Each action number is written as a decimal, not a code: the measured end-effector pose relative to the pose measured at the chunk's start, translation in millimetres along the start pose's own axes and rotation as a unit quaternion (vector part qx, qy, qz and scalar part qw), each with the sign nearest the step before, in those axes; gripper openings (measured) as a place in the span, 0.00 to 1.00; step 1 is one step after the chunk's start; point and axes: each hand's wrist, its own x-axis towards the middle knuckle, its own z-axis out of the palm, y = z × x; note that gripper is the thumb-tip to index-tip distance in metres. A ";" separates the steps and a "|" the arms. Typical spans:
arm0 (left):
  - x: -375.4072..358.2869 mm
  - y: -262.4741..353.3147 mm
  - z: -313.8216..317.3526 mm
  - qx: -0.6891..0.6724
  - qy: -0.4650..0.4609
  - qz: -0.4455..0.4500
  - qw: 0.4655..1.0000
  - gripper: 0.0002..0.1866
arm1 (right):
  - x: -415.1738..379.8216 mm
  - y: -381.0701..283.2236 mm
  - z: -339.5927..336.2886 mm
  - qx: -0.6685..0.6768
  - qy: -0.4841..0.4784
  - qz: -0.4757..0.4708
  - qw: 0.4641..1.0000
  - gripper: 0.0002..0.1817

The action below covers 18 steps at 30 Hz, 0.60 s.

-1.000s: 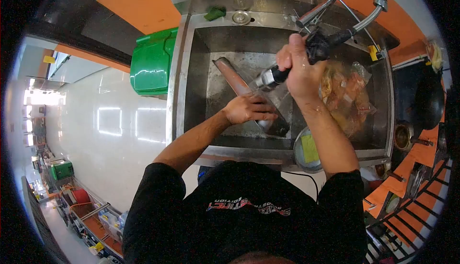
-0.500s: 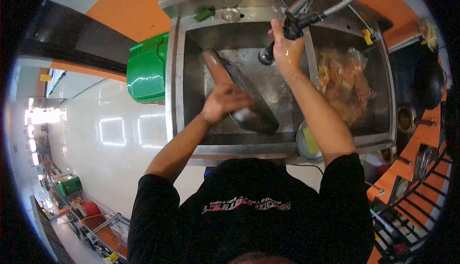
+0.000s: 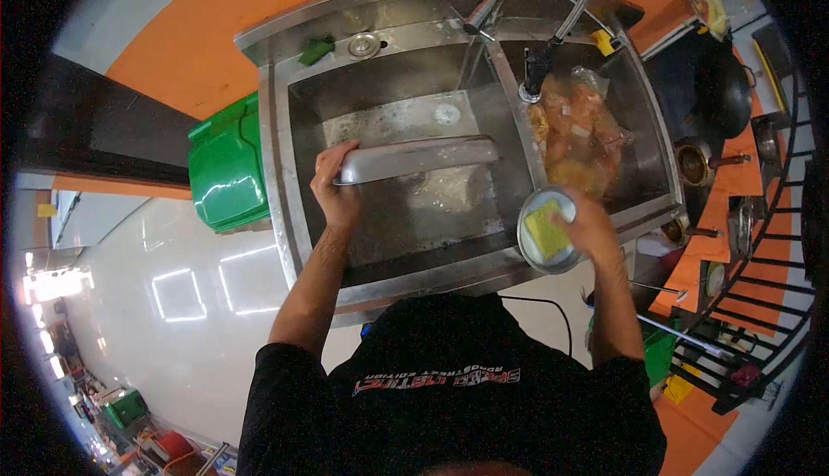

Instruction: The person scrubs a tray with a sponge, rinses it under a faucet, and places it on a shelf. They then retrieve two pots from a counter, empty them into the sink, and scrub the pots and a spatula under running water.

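Note:
My left hand (image 3: 335, 181) is closed round the left end of a long steel pan (image 3: 414, 160), which it holds tipped on its side in the left sink basin (image 3: 389, 243). Over by the sink's front edge, my right hand (image 3: 589, 227) is at a round bowl (image 3: 537, 262) of whitish liquid. A yellow sponge (image 3: 546, 229) lies in that bowl, right beside my right fingers, which are smeared by motion. The black spray head (image 3: 535, 75) hangs from its hose by the divider, out of both hands.
The right basin holds a clear plastic bag (image 3: 580, 131) of orange-pink food. A green scouring pad (image 3: 317, 50) and a round metal drain strainer (image 3: 363, 44) sit on the back ledge. A green bin (image 3: 229, 170) stands left of the sink; a dark wok (image 3: 724, 88) is at the right.
My right hand has let go of the spray head and moved down to the bowl. My left hand has turned the pan from slanting to nearly level across the basin.

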 end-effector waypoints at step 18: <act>-2.3 -0.1 -4.3 0.012 -0.027 -0.020 0.999 0.24 | -33.4 -19.8 42.7 0.098 0.244 -0.058 0.963 0.29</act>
